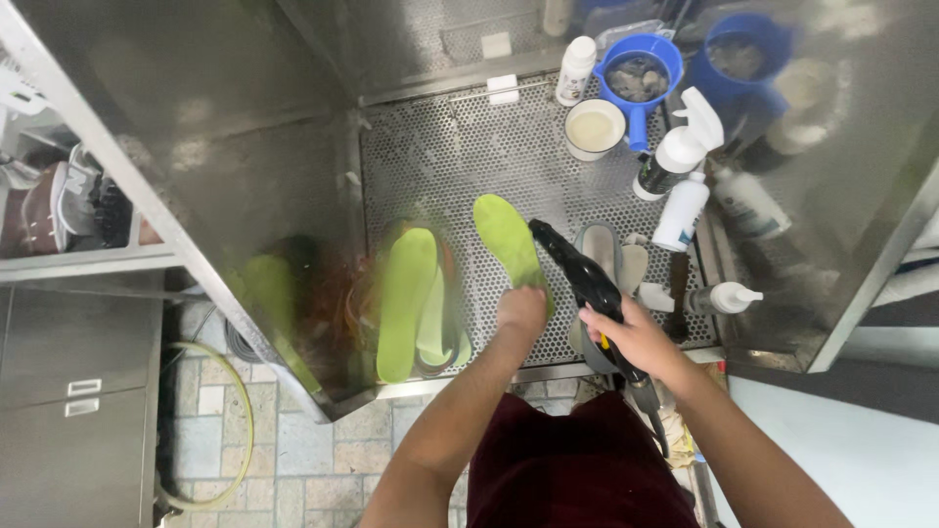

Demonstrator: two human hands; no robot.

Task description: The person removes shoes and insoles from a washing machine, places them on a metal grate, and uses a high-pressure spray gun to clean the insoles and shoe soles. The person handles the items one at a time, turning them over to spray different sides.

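My left hand (520,311) holds the near end of a lime green insole (506,235), lifted above the perforated metal tray (440,166). My right hand (636,337) grips a black spray gun (577,269) whose nozzle points at the insole. A second green insole (406,293) leans on a shoe (440,332) by the steel left wall. A grey insole (599,249) lies just behind the gun.
At the back right stand a white bottle (575,68), a white cup (595,127), a blue scoop (638,73), a blue bucket (743,54), white spray bottles (680,147) and a pump bottle (719,296). A shelf with shoes (59,210) is at left.
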